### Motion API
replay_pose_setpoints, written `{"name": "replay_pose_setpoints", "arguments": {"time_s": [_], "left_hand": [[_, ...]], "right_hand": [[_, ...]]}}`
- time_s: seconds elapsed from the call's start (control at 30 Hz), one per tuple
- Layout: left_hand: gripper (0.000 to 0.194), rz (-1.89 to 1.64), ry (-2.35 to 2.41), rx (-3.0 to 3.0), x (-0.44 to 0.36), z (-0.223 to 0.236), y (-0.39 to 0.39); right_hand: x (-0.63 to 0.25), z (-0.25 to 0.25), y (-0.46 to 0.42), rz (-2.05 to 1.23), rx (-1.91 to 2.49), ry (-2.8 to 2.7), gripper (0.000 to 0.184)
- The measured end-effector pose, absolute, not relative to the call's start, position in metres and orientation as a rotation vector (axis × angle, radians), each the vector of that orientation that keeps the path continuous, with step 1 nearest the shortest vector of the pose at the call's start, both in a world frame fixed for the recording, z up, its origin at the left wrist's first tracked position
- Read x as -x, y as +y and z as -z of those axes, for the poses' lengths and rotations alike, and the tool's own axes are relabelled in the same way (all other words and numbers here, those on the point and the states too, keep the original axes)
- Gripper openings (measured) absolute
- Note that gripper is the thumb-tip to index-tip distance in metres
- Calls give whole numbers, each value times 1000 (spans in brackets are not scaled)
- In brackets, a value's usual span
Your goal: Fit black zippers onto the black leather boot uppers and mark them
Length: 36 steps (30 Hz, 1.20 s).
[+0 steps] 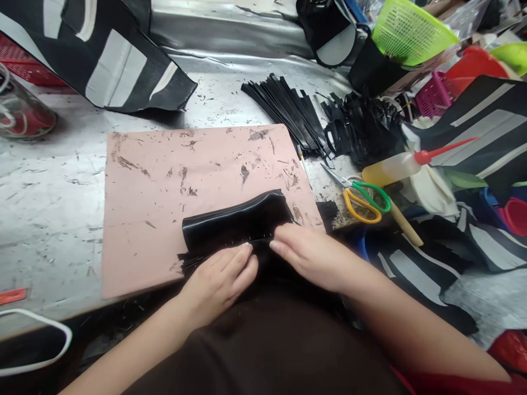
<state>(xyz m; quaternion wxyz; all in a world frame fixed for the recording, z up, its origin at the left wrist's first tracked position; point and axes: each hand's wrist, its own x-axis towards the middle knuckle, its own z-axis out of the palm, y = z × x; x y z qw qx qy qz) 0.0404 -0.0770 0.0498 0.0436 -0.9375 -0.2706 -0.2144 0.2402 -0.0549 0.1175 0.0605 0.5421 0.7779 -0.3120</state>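
A glossy black leather piece [236,216] with small white marks along its lower edge lies at the front of a pink mat [144,219]. My left hand [224,277] is closed on that edge, thumb and fingers pinched together near the marks. Just to the right, my right hand [302,249] pinches the same edge near its right end. The part of the piece below my hands is dark and hard to make out. Black strip ends [189,262] stick out to the left of my left hand.
Behind the mat lies a fan of black strips [288,109]. To the right are scissors [364,200] with green and yellow handles and a bottle [391,167] with a red nozzle. A glass jar [24,107] stands left. Black panels [99,55] lie at the back left.
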Motion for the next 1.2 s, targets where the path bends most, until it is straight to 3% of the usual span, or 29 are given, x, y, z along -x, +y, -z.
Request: {"name": "replay_pose_setpoints", "arguments": {"time_s": [0.27,0.47,0.7,0.97,1.2], "left_hand": [[35,531,-756,2855,-44,-51,-77],[29,431,-680,2805,-47,-55,-75],[38,164,-664,2764,-60,-57,-77],[31,150,-580,2785,-68,-57,-77],[17,241,-551,2793,-76,-58,-74]], "right_hand": [[-238,-103,-53,511,-1658,2279,25],[-236,-99,-55,447,-1586,2338,24],[-239,-96,-63,295,-1783,2267,29],[-277,-93,-79,1029,-2138,2270,17],[-287,-77,-89,1219,-2310,2241,19]]}}
